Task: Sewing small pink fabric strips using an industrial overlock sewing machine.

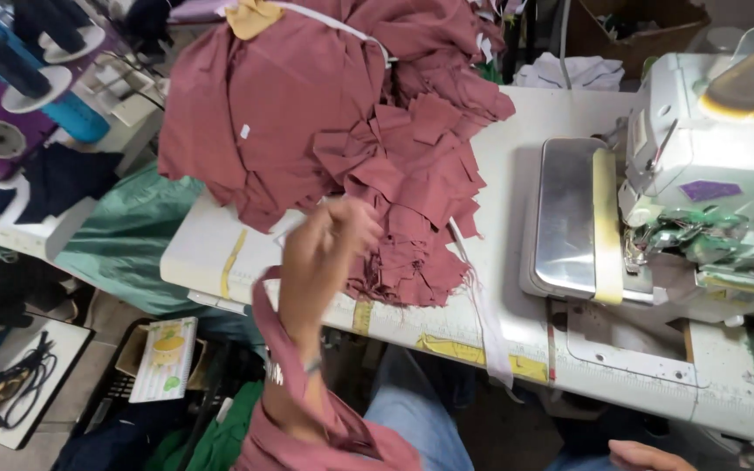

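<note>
Left hand (329,249) was raised, fingers pinched on a small pale item, too blurred to identify. Maroon pieces (412,209) lay just right of it on the surface (517,166), nearer this hand. Right hand (647,455) rested low, grip unclear.

Left hand (329,249) raised, fingers (355,218) curled, right hand (647,455) low at edge

White sewing machine (709,166), thread cones (23,61)
</note>
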